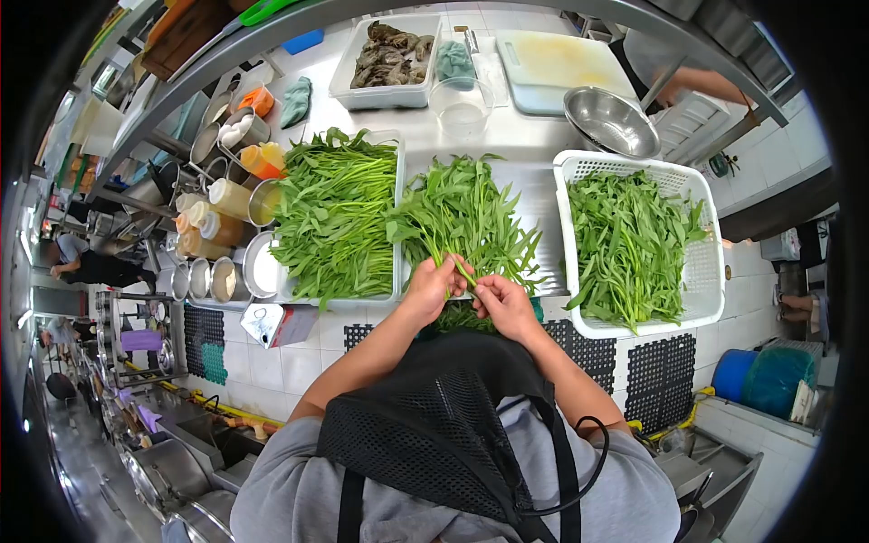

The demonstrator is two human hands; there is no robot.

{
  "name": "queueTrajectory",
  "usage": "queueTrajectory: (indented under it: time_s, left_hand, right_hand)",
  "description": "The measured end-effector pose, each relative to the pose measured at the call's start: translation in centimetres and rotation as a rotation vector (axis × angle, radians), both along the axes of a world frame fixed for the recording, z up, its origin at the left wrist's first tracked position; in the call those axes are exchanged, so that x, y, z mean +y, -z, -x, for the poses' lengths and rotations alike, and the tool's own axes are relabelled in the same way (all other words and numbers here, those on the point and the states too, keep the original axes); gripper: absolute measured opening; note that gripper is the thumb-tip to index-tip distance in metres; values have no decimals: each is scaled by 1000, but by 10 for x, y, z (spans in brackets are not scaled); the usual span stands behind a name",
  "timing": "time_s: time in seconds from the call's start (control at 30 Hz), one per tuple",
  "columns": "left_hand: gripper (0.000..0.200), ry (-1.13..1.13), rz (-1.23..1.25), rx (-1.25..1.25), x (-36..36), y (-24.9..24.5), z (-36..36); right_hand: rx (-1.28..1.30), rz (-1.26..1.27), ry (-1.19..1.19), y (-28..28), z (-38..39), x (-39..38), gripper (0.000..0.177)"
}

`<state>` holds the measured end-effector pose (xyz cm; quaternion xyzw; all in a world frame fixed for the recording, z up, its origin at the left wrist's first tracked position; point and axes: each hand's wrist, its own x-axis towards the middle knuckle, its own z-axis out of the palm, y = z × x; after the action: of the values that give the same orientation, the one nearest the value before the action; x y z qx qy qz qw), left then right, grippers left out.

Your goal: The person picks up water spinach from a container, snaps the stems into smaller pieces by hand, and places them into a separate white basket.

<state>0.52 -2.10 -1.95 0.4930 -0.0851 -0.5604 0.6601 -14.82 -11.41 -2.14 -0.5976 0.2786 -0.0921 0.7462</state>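
My left hand (435, 282) is closed around the stems of some water spinach, right at the table's front edge. Close beside it, my right hand (501, 303) pinches a green stem between thumb and fingers. A loose pile of water spinach (466, 210) lies on the steel table just beyond both hands. To the left, a clear plastic tub (397, 181) is heaped with long-stemmed water spinach (335, 222). On the right stands a white perforated basket (711, 271) with leafy water spinach pieces (625, 244) in it. More greens show below my hands, partly hidden by my body.
At the back are a tub of shrimp (391, 59), a clear round container (460, 107), a cutting board (566, 63) and a steel bowl (613, 122). Sauce bottles (226, 199) and metal pots line the left. A shelf rail (362, 11) crosses overhead. Another person's arm (701, 86) shows at far right.
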Motion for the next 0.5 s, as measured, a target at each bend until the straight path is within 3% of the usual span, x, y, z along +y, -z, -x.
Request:
queueTrajectory:
  time_s: [0.1, 0.2, 0.27, 0.3, 0.37, 0.43, 0.5]
  left_hand:
    - [18, -44, -32, -7, -2, -8, 8]
    - [18, -63, -46, -123, -6, -19, 22]
    - [18, 0, 69, -537, -10, -31, 31]
    - [18, 7, 48, -545, -11, -38, 34]
    - [19, -180, 154, -532, -17, -56, 30]
    - [22, -299, 192, -489, -20, -79, 18]
    - [22, -335, 149, -442, -15, -100, 2]
  right_hand:
    - [-27, 21, 17, -1, 3, -4, 16]
    - [-85, -163, 4, -4, 5, -9, 14]
    - [-216, -826, 109, -1, 6, -16, 13]
    - [-223, -847, 109, 7, 6, -20, 13]
    - [-297, -1304, 213, 28, 4, -29, 12]
    - [-330, -1305, 193, 29, 13, -34, 11]
    - [-172, -824, 69, 8, 29, -35, 9]
